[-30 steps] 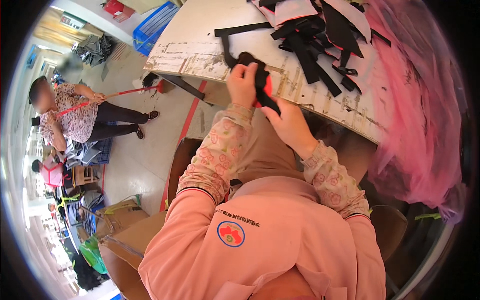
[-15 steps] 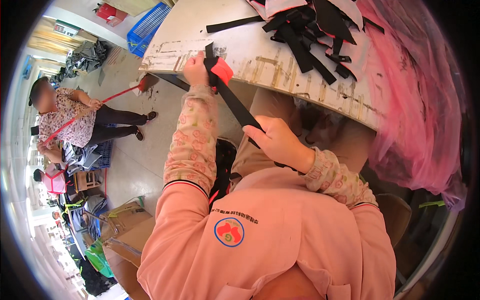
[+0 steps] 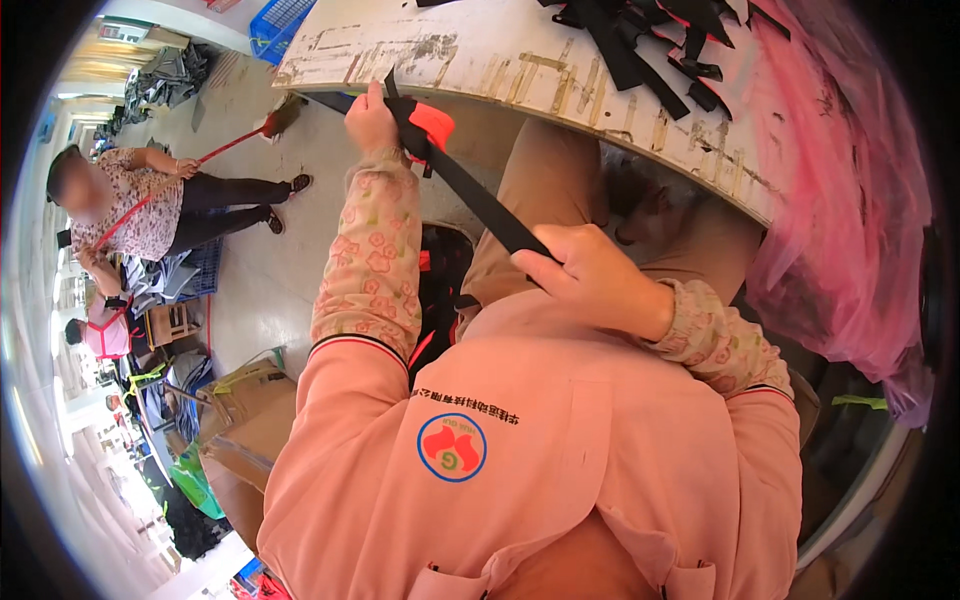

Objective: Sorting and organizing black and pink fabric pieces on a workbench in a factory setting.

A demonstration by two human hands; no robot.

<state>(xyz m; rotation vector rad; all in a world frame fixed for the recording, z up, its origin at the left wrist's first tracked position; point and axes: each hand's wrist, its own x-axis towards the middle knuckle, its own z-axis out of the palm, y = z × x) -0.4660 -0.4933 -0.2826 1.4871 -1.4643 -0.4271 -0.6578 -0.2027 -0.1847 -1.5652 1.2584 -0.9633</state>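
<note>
A black strap [image 3: 478,196] is stretched taut between my two hands, in front of the edge of a worn white table [image 3: 500,62]. My left hand [image 3: 372,115] grips its far end, where an orange-red plastic piece [image 3: 432,125] sits on the strap, just below the table edge. My right hand [image 3: 592,277] holds the near end close to my chest, fingers closed over it. My sleeves are pink with a flower print.
Several loose black strips [image 3: 640,40] lie piled on the table top. A pink plastic sheet [image 3: 850,190] hangs at the right. On the left a person [image 3: 150,205] sweeps the floor with a red-handled broom. Cardboard boxes [image 3: 245,420] and a blue crate [image 3: 285,20] stand on the floor.
My hands were together at the table edge a second ago. They have drawn apart, the right pulling the strap's near end back toward my chest, the strap now straight and taut.
</note>
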